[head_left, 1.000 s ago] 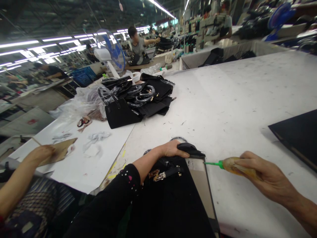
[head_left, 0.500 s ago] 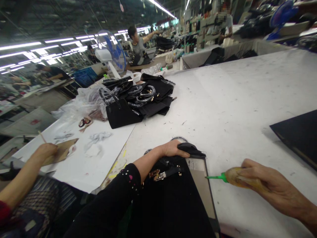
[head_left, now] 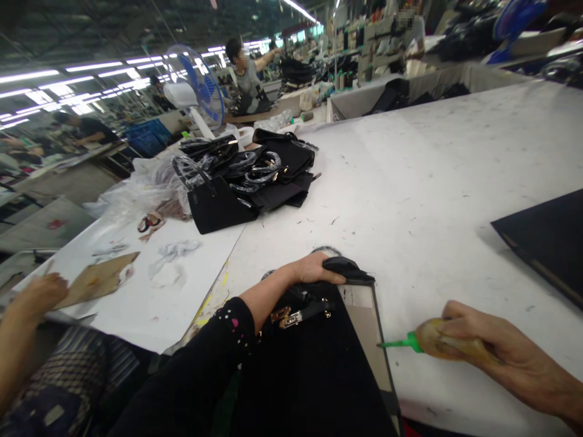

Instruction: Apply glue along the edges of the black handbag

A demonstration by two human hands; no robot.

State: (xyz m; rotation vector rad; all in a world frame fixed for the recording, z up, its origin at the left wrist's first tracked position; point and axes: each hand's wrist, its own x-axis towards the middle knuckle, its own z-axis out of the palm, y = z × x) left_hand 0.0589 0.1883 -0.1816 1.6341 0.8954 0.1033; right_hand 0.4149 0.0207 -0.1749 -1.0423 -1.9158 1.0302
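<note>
Pressing on the bag [head_left: 314, 376] at the table's [head_left: 432, 182] near edge, the left hand [head_left: 316, 269] lies flat. The right hand [head_left: 496, 358] grips the bottle [head_left: 444, 347], nozzle [head_left: 396, 344] just right of the bag (best kept low, squeezed gently).

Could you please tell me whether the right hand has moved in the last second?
Yes. The right hand slid toward the wearer along the black bag's right edge.

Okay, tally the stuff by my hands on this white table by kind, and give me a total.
black handbag, gripped by left hand: 1
squeeze bottle, in right hand: 1
pile of black bags: 1
flat black panel: 1
Total: 4
</note>
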